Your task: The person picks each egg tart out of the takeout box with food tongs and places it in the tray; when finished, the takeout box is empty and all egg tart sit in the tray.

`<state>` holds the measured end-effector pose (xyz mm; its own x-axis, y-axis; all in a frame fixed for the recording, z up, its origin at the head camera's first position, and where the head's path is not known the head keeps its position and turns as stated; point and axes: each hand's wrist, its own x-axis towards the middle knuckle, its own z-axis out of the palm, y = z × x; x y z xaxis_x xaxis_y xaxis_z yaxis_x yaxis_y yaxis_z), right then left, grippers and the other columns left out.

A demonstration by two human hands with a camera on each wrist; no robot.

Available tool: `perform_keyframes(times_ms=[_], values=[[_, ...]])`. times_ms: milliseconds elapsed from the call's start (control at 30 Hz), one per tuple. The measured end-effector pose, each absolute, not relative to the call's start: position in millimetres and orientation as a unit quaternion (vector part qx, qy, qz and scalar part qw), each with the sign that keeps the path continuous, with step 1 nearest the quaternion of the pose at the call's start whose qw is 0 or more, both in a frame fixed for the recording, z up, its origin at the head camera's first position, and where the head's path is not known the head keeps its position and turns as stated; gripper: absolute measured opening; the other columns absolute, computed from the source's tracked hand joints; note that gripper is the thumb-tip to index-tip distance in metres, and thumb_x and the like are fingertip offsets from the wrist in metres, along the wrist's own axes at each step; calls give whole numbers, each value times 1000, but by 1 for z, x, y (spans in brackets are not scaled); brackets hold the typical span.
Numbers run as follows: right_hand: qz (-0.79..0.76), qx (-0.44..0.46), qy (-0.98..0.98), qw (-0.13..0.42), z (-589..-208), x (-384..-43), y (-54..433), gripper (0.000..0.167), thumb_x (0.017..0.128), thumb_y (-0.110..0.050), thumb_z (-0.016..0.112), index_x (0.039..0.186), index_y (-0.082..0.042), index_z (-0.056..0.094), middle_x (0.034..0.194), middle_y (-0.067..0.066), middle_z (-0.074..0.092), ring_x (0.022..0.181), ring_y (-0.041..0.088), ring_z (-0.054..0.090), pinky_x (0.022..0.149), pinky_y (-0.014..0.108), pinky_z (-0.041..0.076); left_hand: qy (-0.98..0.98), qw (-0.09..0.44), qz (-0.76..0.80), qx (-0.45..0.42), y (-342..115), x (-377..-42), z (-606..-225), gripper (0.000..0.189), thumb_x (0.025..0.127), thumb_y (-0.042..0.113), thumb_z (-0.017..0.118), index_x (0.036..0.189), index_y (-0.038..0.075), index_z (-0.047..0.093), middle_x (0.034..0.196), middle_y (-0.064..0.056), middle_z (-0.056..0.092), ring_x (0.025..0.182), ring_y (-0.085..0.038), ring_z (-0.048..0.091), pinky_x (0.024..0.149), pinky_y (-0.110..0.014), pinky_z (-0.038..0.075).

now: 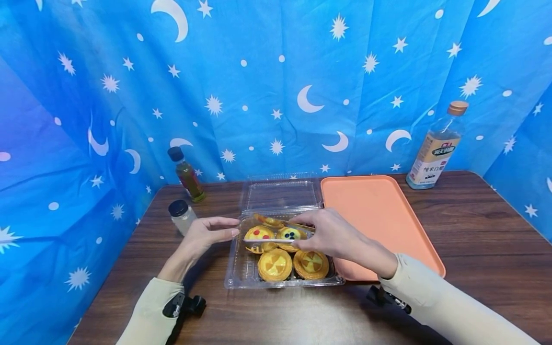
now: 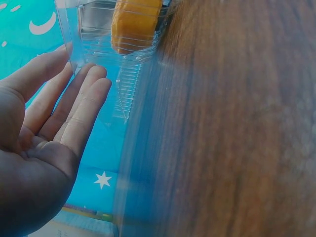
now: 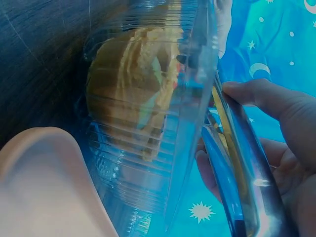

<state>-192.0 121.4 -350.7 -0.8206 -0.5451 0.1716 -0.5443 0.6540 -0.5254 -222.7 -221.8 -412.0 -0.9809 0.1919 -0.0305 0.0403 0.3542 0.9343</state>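
A clear plastic clamshell box lies on the table with its lid folded back. Several egg tarts sit in it, the rear ones topped with red and dark pieces. My right hand grips shiny metal tongs, whose mirror-like arms stretch left over the rear tarts. Whether the tongs touch a tart cannot be told. At the box's left edge is my left hand, fingers nearly straight. In the left wrist view its fingertips seem to touch the clear rim.
An orange tray lies right of the box. On the left stand a jar with a black lid and a small dark-capped bottle. A large labelled bottle stands at the back right, before the blue starry curtain.
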Motion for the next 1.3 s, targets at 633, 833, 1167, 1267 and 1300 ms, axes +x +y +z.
perform_keyframes(times_ms=[633,833,1167,1267,1300], values=[[-275,-282,919,21,-346,-186,118,44,90,-25,87,128,-5,76,118,7,77,60,5,49,61,29,43,823,67,559,75,-222,-221,-411,39,92,28,87,123,6,79,126,-10,75,124,-27,66,109,-50,49],[-277,-286,917,26,-346,-187,116,41,89,-23,88,124,-5,77,109,5,78,60,7,49,56,27,40,819,69,565,75,-222,-222,-411,39,92,26,87,123,5,79,125,-10,76,121,-26,67,108,-48,50],[-278,-271,921,37,-344,-188,115,43,88,-24,88,125,-6,76,108,5,78,56,7,47,54,28,38,820,67,563,78,-222,-222,-411,39,91,26,87,123,5,79,126,-10,75,123,-27,66,107,-47,50],[-275,-270,922,40,-342,-187,113,43,88,-25,88,124,-5,76,109,6,78,60,7,51,55,28,40,818,70,566,76,-222,-222,-411,39,92,25,87,123,4,79,126,-11,75,122,-27,66,107,-46,50],[-274,-271,922,41,-342,-186,112,42,88,-24,88,124,-5,76,108,6,78,59,8,51,55,28,41,818,70,566,76,-223,-222,-411,39,92,25,87,123,4,79,126,-10,75,122,-26,67,107,-45,50]])
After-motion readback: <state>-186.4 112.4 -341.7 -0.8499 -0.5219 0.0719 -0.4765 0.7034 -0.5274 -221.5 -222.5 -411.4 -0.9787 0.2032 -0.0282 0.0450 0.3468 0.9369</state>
